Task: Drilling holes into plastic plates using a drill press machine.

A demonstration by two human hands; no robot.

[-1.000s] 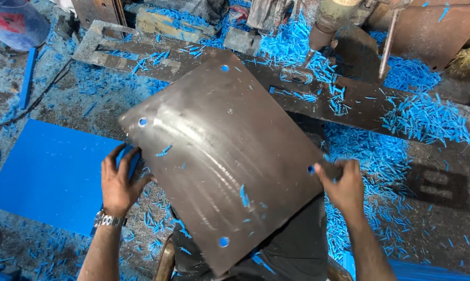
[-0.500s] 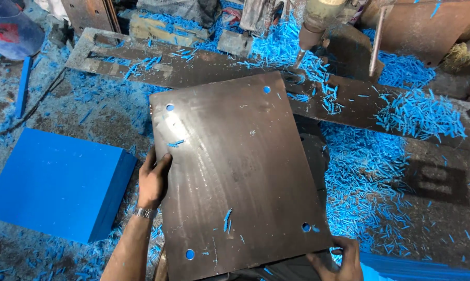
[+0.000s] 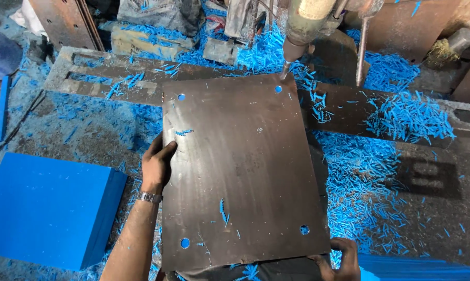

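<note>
My left hand (image 3: 156,165) grips the metal plate (image 3: 240,166) at its left edge; right hand (image 3: 340,260) pinches its near right corner

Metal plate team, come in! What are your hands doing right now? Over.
Left hand grips left edge of the dark rectangular metal plate. Right hand holds its near right corner. Drill bit sits above far right hole; blue plastic shavings everywhere.

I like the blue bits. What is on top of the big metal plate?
A few blue curly shavings lie on the dark metal plate, and blue shows through its four corner holes. What lies beneath the plate is covered.
</note>
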